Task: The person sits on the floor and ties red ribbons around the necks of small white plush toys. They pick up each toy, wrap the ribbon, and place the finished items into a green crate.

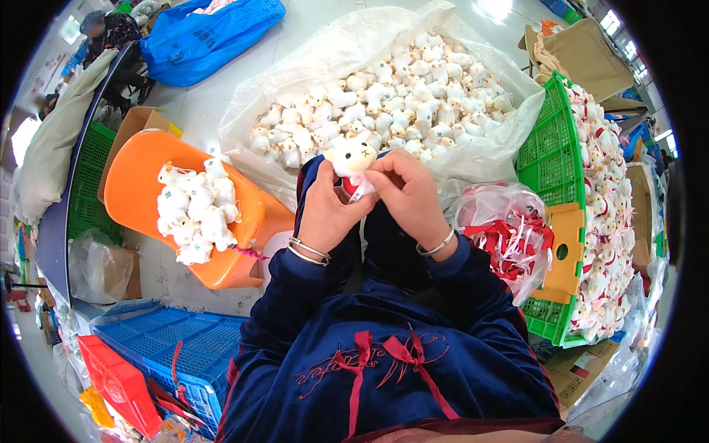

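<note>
The left hand (329, 214) curls around a small white plush animal (350, 156); the right hand (410, 198) pinches pale fabric (357, 179); an orange plastic chair (131, 181) stands at nine o'clock.

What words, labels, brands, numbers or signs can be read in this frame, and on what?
I don't copy out lettering; here is where it stands.
Dark blue garment: red embroidered script, partly covered by red ribbons.
Cardboard box at lower right: dark print, too small to read.
Blue plastic bag at upper left: faint marks, too blurred to read.
White plush toy between the left hand and right hand: no readable lettering.
</note>
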Demonstrator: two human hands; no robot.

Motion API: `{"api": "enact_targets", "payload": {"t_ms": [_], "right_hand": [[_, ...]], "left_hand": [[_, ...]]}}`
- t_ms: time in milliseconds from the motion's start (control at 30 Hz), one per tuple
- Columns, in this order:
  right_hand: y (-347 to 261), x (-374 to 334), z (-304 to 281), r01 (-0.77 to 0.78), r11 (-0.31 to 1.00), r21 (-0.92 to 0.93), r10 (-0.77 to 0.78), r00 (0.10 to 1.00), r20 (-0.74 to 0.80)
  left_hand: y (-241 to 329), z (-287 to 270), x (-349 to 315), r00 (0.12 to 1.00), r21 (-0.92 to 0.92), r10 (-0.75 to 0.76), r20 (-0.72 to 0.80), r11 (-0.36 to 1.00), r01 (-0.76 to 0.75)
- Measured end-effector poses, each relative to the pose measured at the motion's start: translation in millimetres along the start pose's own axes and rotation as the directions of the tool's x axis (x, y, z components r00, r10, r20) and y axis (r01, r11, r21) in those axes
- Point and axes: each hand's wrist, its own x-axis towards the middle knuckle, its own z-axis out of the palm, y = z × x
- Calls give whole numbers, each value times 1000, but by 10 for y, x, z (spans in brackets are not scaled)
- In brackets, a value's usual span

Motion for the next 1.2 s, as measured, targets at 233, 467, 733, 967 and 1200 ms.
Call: {"api": "enact_targets", "payload": {"t_ms": [233, 467, 733, 967, 1200], "right_hand": [[-7, -10, -490, -67, 920, 387, 96, 994, -58], [241, -357, -483, 26, 999, -48, -9, 940, 340], [369, -830, -1298, -318, 932, 173, 332, 942, -59], [-16, -1276, -3643, 66, 997, 38, 11, 374, -928], [708, -2707, -4703, -915, 192, -354, -8, 360, -933]], "left_hand": [[63, -19, -39, 995, -362, -14, 104, 931, 51], [101, 108, -125, 926, -268, -169, 337, 926, 267], [-103, 474, -120, 884, -235, -34, 466, 959, 160], [-397, 324, -91, 836, -179, -128, 533, 949, 260], [-473, 320, -124, 809, -165, -170, 562, 936, 311]]}}
